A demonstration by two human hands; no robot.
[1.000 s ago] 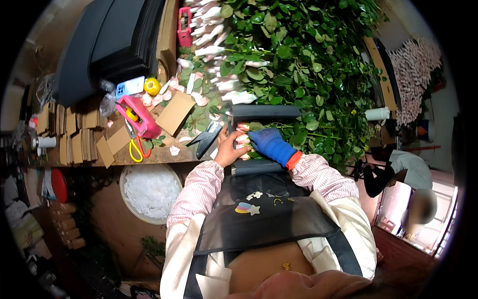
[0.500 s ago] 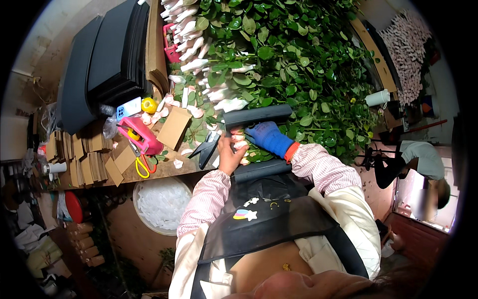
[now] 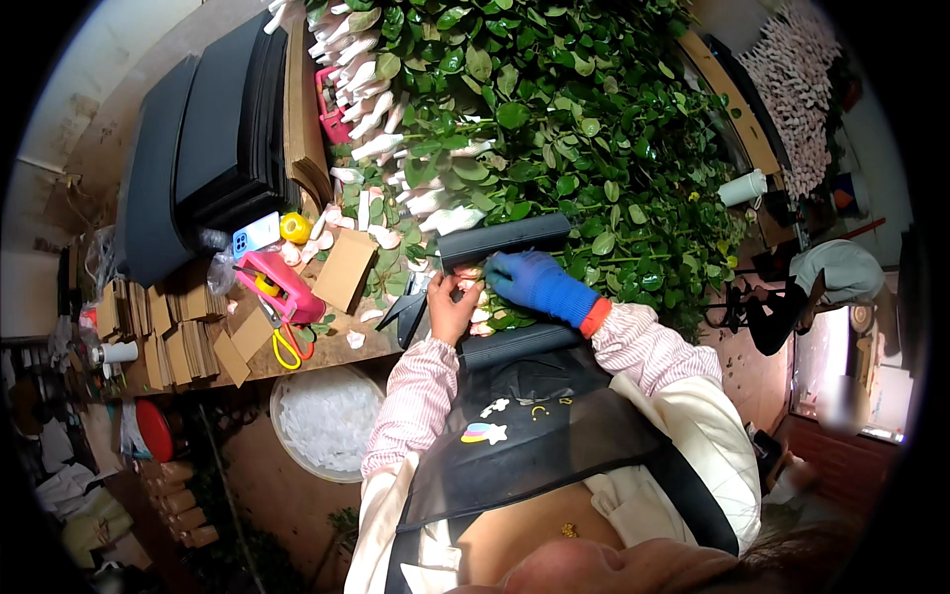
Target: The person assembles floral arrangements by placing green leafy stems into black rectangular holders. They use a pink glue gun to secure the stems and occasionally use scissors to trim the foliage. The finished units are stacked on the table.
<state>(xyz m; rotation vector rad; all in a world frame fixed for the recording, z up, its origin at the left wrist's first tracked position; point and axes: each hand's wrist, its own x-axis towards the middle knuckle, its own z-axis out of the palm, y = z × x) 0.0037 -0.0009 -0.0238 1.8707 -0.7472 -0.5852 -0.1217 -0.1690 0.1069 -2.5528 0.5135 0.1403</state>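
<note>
Pale pink roses (image 3: 480, 316) lie in a bundle between two dark ribbed rolls, the far roll (image 3: 505, 240) and the near roll (image 3: 520, 344). My bare left hand (image 3: 452, 308) is at the bloom end, its thumb and fingertips closed on a rose head. From the right, my right hand (image 3: 537, 285) in a blue glove bends its fingers down over the stems just behind the blooms; what its fingertips grip is hidden. Beside my left hand lies a dark-handled cutting tool (image 3: 407, 309).
A pile of leafy stems (image 3: 584, 129) with white-wrapped heads covers the table beyond. To the left are a cardboard piece (image 3: 344, 269), a pink tape dispenser (image 3: 282, 288), yellow-handled scissors (image 3: 287, 348), a phone (image 3: 257, 236) and dark sheets (image 3: 233, 124). A white bucket (image 3: 374, 460) stands below the table edge.
My gloved right hand has turned and curled its fingers, its wrist shifting right. My left fingers have drawn together on the rose head. The view has tilted slightly.
</note>
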